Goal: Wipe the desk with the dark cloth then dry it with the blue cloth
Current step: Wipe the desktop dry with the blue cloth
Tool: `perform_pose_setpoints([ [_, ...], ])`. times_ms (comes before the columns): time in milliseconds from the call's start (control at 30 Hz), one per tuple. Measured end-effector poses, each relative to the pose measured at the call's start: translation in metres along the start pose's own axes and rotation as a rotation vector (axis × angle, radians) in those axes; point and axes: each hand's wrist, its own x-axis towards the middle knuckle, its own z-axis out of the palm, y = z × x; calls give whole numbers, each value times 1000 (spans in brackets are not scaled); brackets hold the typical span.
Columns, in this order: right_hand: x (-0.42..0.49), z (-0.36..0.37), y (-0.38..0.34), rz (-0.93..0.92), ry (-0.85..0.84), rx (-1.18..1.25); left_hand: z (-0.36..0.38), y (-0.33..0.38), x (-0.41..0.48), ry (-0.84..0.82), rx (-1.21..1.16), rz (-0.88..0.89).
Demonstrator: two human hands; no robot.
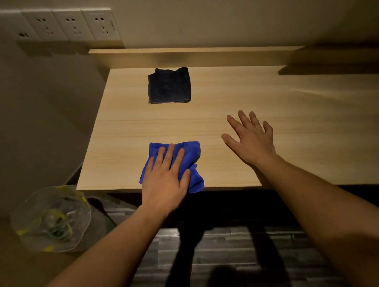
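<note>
Wooden worktop [238, 118] carries a folded dark cloth [169, 85]; left hand [166, 180] presses flat on blue cloth [192, 153], right hand [251, 137] spread empty.

So the folded cloth [169, 85] sits at the back of the desk [294, 123]. The other cloth [191, 152] is at the front edge under the left hand [164, 184], right hand [253, 139] off to its right.

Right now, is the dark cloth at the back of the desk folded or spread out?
Folded: the dark cloth lies as a neat square, layered edges showing, no hand touching it.
</note>
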Motion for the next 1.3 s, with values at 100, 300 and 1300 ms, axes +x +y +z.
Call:
perform_pose_setpoints([
  [100, 0, -2, 0, -2, 1, 9, 1, 9, -16, 40, -100, -11],
  [300, 1, -14, 16, -46, -26, 276, -28, 44, -50, 130, -345, -17],
  [1300, 22, -25, 127, 40, -112, -63, -21, 94, 305, -44, 102, 80],
])
